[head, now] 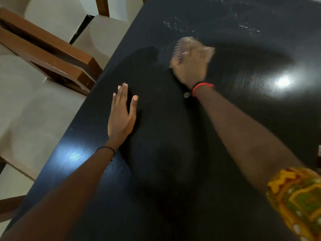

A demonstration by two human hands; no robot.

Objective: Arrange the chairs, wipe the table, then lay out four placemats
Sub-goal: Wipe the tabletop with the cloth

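Note:
A black table [173, 162] fills most of the view. My left hand [122, 113] lies flat on it near its left edge, fingers straight. Further out, my right hand [191, 66] is blurred with motion and presses a pale cloth [194, 43] onto the tabletop; the cloth shows past the fingers. White streaks and smears [175, 25] mark the table surface beyond the cloth.
A wooden chair [52, 54] with brown rails stands at the table's left side, on a pale tiled floor [34, 110]. A second brown chair leg [102, 6] shows at the top. Light glares off the table at right [283, 80].

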